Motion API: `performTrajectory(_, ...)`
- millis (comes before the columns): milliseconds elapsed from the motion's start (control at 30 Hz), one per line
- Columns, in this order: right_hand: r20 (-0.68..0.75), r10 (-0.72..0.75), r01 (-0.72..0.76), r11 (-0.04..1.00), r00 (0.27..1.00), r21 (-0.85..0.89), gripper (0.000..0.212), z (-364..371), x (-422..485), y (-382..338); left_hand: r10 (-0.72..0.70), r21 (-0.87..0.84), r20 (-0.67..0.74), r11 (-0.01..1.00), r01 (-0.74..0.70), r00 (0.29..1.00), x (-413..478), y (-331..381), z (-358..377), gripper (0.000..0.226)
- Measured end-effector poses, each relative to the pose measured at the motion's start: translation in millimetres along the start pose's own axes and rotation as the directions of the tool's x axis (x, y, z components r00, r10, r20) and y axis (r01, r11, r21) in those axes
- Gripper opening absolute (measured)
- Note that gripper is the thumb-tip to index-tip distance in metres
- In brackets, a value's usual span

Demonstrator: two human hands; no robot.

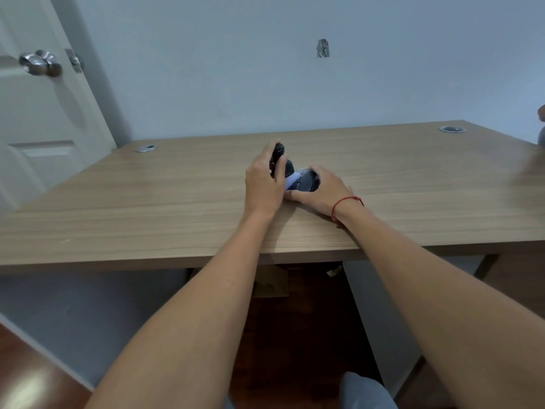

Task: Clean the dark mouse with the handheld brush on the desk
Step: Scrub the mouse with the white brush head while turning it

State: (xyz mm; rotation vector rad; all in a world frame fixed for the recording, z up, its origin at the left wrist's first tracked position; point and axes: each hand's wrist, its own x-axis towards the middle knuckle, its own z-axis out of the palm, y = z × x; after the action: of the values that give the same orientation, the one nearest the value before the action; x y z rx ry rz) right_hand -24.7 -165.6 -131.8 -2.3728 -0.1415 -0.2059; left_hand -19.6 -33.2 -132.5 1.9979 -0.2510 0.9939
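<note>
The dark mouse [306, 180] lies on the wooden desk [147, 202], near its middle. My right hand [321, 191], with a red string on the wrist, holds the mouse from the right and front. My left hand [265, 180] is closed around the black handle of the handheld brush [280, 160]. The pale bristle end of the brush rests against the left side of the mouse. Most of the brush is hidden by my fingers.
Two round cable grommets [146, 148] [452, 129] sit at the desk's back corners. A white door with a metal knob [39, 62] stands at the left. A blurred person's arm [541, 113] shows at the right edge. A cardboard piece [272, 283] lies under the desk.
</note>
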Motion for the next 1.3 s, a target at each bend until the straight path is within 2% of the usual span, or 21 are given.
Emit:
performTrajectory(100,0.008,0.008,-0.008,1.0,1.0,0.004,0.076,-0.6,-1.1,0.0,-0.099,-0.009,-0.046,0.995,0.099,0.994,2.9,-3.2,-1.6,0.024)
performTrajectory(200,0.002,0.01,-0.01,1.0,1.0,-0.022,0.074,1.2,-1.3,0.0,-0.007,-0.031,-0.086,1.0,0.004,0.996,1.2,1.0,-2.1,0.023)
performTrajectory(333,0.016,-0.003,0.003,1.0,1.0,-0.015,0.066,1.0,0.1,0.3,0.117,-0.01,0.028,0.993,-0.117,0.993,-0.9,4.9,0.8,0.027)
performTrajectory(400,0.017,0.006,-0.006,1.0,1.0,0.013,0.066,-0.4,0.9,1.6,0.1,0.007,0.028,0.995,-0.1,0.995,-0.6,1.8,0.9,0.027)
performTrajectory(567,0.023,0.0,0.0,1.0,1.0,0.026,0.06,1.5,3.8,4.4,0.099,-0.074,-0.094,0.992,-0.106,0.991,-1.1,7.6,-1.5,0.021)
performTrajectory(667,0.02,-0.009,0.008,0.999,1.0,0.041,0.06,2.0,5.7,6.0,0.095,-0.026,-0.023,0.995,-0.095,0.995,-1.6,4.2,-0.1,0.024)
performTrajectory(800,0.02,-0.005,0.004,0.998,1.0,0.059,0.056,0.4,4.9,6.3,-0.003,-0.039,-0.101,0.999,-0.001,0.995,5.2,-1.3,-2.1,0.02)
performTrajectory(867,0.031,-0.008,0.006,0.998,0.999,0.056,0.058,-0.4,4.8,5.3,0.026,-0.072,-0.115,0.997,-0.034,0.993,5.7,2.2,-2.0,0.02)
performTrajectory(933,0.035,-0.011,0.009,0.998,0.999,0.061,0.061,-0.5,5.3,5.0,0.062,-0.036,-0.063,0.997,-0.065,0.996,5.4,0.6,0.2,0.022)
performTrajectory(1033,0.043,-0.002,0.0,0.998,0.999,0.061,0.072,1.1,5.8,5.6,0.018,0.038,-0.051,0.999,-0.016,0.999,9.1,-6.6,0.2,0.022)
performTrajectory(1133,0.053,0.031,-0.035,0.997,0.998,0.068,0.103,2.0,6.7,5.7,0.062,0.005,-0.132,0.998,-0.062,0.989,8.8,-4.0,-2.3,0.016)
performTrajectory(1233,0.076,0.031,-0.037,0.996,0.997,0.076,0.111,2.6,5.8,4.7,0.1,0.015,-0.068,0.995,-0.099,0.993,6.1,-3.4,-1.2,0.018)
performTrajectory(1300,0.066,0.045,-0.051,0.994,0.997,0.096,0.112,2.7,5.1,4.6,0.036,0.103,-0.062,0.994,-0.03,0.997,6.3,-7.7,0.4,0.02)
